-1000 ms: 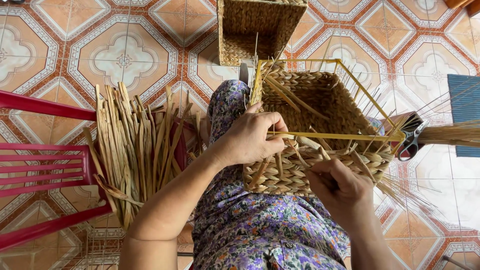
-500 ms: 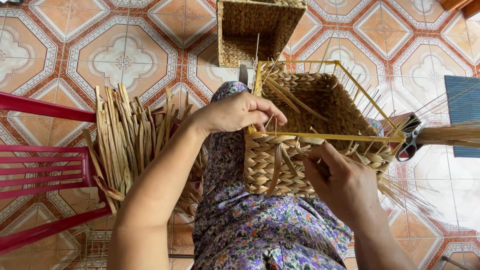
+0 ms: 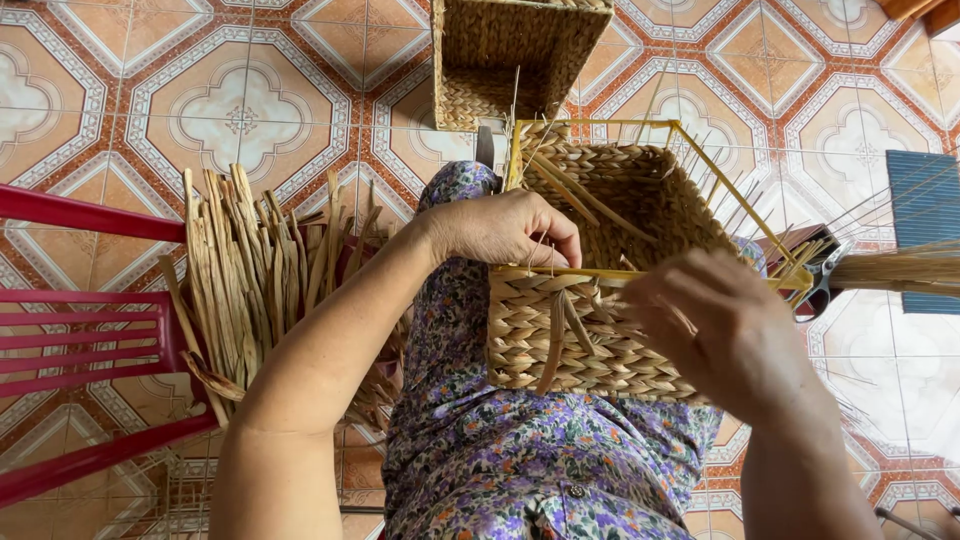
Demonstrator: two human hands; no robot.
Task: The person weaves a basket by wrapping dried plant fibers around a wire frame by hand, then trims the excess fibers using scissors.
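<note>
Patterned orange floor tiles (image 3: 130,120) below. On my lap sits half-woven basket (image 3: 600,300) w/ yellow wire frame. Left hand (image 3: 505,230) grips frame's near rim, fingers curled over it. Right hand (image 3: 725,330) at basket's front-right edge, fingers bent; can't tell what they pinch. Dried strips (image 3: 260,270) on red chair (image 3: 80,330), left.

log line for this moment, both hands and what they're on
left hand: grips yellow frame rim of half-woven basket | right hand: on basket's near wall | dried straw bundle: on red chair
</note>
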